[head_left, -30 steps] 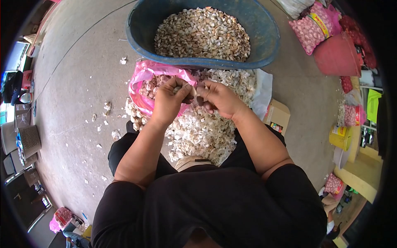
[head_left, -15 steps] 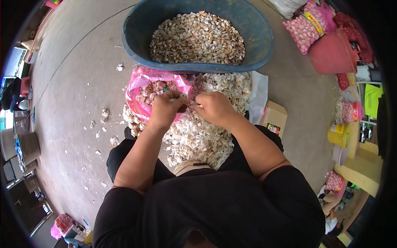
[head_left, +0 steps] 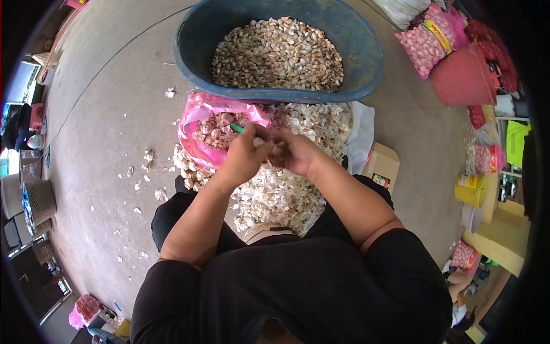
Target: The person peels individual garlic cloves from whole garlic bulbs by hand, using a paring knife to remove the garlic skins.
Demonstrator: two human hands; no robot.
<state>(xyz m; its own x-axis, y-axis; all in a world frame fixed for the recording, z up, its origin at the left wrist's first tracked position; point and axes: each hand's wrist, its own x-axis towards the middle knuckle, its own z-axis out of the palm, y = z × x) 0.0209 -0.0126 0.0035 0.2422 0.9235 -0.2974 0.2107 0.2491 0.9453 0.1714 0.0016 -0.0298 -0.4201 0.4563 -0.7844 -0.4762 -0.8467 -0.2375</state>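
Observation:
My left hand (head_left: 244, 157) is closed, with a narrow green handle (head_left: 236, 128) sticking out past its fingers; the tool's other end is hidden. A pale piece of garlic (head_left: 259, 141) shows at the left fingertips. Facing it, my right hand (head_left: 299, 153) curls its fingers round garlic, mostly covered by the fingers. Both hands meet above the edge of an open pink bag (head_left: 186, 129) containing garlic bulbs (head_left: 213, 131). Below them lies a heap of papery garlic skins (head_left: 281, 198). More whole bulbs (head_left: 189, 170) lie beside the bag on the left.
A large blue tub (head_left: 189, 57) holding loose garlic cloves (head_left: 281, 54) stands just beyond the bag. To the right are a cardboard box (head_left: 382, 162), a red bucket (head_left: 463, 75) and a net sack of garlic (head_left: 417, 49). Skin scraps dot the concrete floor (head_left: 97, 149).
My right hand has turned, its fingers now curled round garlic at the left fingertips. More of the green handle shows by the left hand. The whole view has shifted slightly.

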